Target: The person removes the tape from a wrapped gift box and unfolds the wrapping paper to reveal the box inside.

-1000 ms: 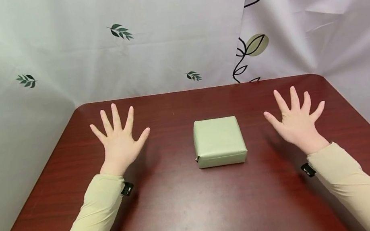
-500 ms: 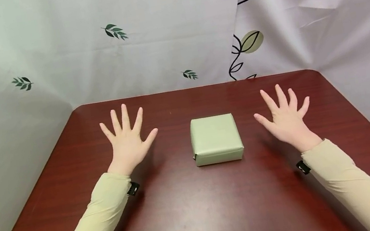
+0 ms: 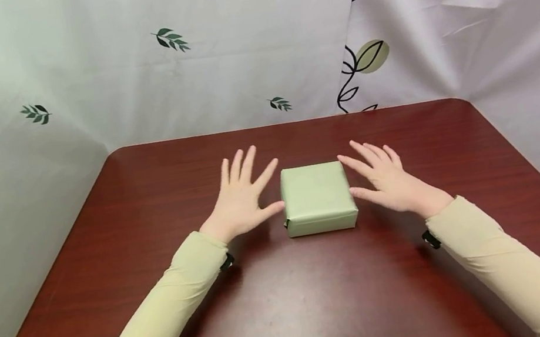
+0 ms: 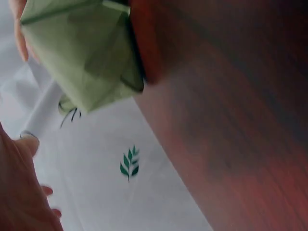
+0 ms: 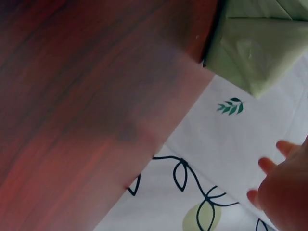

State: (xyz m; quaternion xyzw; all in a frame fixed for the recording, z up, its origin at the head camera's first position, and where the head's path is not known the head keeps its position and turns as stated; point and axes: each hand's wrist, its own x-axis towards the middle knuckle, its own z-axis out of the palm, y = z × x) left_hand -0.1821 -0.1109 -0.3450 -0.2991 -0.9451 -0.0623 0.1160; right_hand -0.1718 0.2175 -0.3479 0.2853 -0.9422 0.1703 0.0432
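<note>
A square box wrapped in pale green paper (image 3: 317,193) sits on the dark red table, with folded paper flaps on its sides in both wrist views. My left hand (image 3: 240,200) is beside its left side, fingers spread and straight, thumb tip right at the box's edge. On the other side, my right hand (image 3: 387,179) has its thumb and index fingertips close to the right edge, fingers extended. The left wrist view shows part of the left hand (image 4: 19,178) below the box (image 4: 86,53). In the right wrist view, the right hand (image 5: 286,180) appears at the lower right, under the box (image 5: 260,48).
The wooden table (image 3: 282,303) has rounded far corners. White cloth (image 3: 239,48) printed with leaves hangs behind it and along both sides. Each sleeved forearm carries a small black device (image 3: 431,239) at the wrist.
Both hands have moved inward from either side of the table towards the box, the left one farther. Their fingers have turned towards it. The box has stayed in place.
</note>
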